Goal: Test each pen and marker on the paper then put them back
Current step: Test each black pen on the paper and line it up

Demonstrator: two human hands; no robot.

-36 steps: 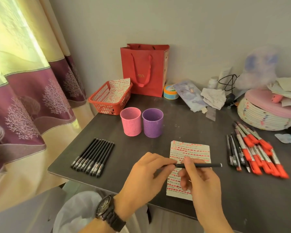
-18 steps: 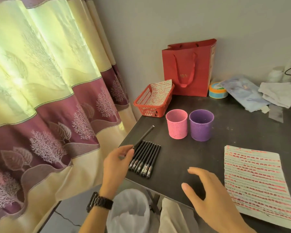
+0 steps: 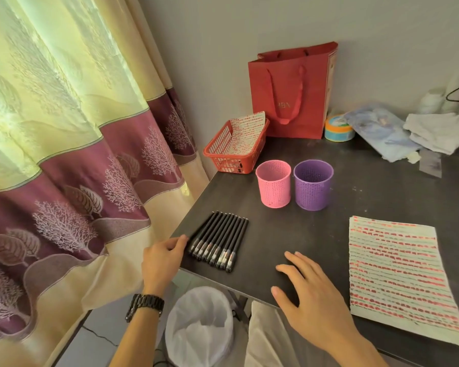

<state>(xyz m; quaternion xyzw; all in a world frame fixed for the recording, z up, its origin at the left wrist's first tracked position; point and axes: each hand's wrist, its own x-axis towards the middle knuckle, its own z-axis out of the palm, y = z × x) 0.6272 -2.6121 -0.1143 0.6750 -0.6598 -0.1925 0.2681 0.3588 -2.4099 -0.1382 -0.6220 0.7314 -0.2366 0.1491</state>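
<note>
The black pens [image 3: 217,241] lay in a tight row at nine o'clock from the paper [image 3: 398,282]. The left hand [image 3: 162,256], loosely curled and empty, sat at the row's eight o'clock edge, possibly touching it. The right hand [image 3: 310,292] was spread. Light, stiff and roll-prone, each pen looked best pinched mid-barrel.

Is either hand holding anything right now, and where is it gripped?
Nothing is held. The left hand sits beside the row of black pens; the right hand is spread open above the table.
</note>
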